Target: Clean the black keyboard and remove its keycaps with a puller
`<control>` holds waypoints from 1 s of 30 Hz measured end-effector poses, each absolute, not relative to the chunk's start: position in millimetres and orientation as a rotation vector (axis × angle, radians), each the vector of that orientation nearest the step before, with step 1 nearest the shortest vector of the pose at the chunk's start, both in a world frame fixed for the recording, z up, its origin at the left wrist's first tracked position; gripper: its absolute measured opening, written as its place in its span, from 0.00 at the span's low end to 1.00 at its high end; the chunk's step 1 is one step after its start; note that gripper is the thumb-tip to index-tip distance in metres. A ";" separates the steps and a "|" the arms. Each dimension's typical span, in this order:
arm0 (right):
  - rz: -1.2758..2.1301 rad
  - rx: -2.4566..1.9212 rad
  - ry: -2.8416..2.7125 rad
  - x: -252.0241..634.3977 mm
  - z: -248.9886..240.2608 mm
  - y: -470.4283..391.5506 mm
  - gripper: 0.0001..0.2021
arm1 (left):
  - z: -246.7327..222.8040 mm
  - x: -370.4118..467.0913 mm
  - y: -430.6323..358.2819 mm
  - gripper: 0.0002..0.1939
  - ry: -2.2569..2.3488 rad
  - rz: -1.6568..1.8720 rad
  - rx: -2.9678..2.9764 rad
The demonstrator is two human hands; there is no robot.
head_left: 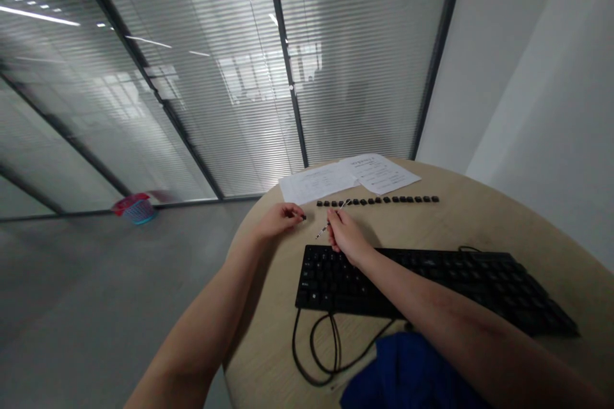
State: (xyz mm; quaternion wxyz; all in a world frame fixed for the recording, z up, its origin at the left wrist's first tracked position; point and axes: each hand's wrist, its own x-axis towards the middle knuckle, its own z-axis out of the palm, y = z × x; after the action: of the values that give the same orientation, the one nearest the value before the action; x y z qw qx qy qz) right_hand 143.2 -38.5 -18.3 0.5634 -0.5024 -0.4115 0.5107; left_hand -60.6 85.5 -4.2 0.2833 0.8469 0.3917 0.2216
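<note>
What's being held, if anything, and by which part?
Right hand: thin tool, around its middle. Left hand: small black piece, apparently by one side.

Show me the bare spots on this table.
Bare tabletop lies between the keyboard's right half and the keycap row, and between the keyboard's left end and the left forearm. Crowded: around the left hand and right hand, where papers back the keycaps, and the near side, with looped cable.

- Middle of the thin tool (322,232) is hidden in the right hand (346,236)
- Left hand (279,220) partly covers the small black piece (304,218)
- Right forearm (441,303) hides some of the keyboard (345,284)
- Print on the papers (316,183) is too blurred
- Blue cloth (407,374) is cut by bottom edge
</note>
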 end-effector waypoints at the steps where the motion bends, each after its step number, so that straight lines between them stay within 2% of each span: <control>1: 1.206 -1.185 -0.957 143.0 -17.2 -39.0 0.16 | -6.4 -59.8 89.6 0.12 1.107 0.617 2.314; 9: 1.175 -1.160 -0.972 143.5 -16.7 -39.6 0.17 | -21.6 -51.8 107.5 0.11 1.368 0.695 2.478; 24: 1.167 -1.103 -0.982 147.5 -16.0 -42.2 0.19 | -23.0 -51.1 107.0 0.14 1.393 0.723 2.592; 30: 1.035 -1.150 -1.223 150.2 -15.9 -50.3 0.19 | -21.3 -49.2 103.1 0.14 1.321 0.742 2.640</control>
State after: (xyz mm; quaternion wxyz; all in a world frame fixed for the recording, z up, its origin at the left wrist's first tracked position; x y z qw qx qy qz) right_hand 150.2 -50.3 -15.9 0.5520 -0.4863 -0.5169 0.4377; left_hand -49.2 103.1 -21.3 0.0487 0.8663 0.4335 0.2433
